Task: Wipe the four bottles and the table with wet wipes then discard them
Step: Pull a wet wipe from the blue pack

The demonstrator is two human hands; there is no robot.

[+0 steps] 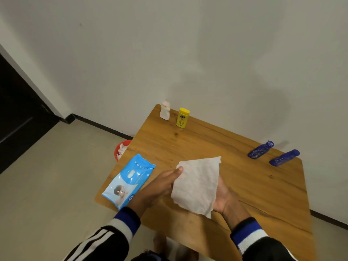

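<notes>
Head camera view: we hold an unfolded white wet wipe [196, 185] above the wooden worktop [244, 185], left hand [162, 185] fingers pinching its edge, right hand [222, 196] fingers closed behind it. Wet wipes pack [128, 182] lies at left. White bottle [165, 110] and yellow bottle [182, 117] stand far left; two blue bottles [260, 150] [284, 157] lie far right.
</notes>
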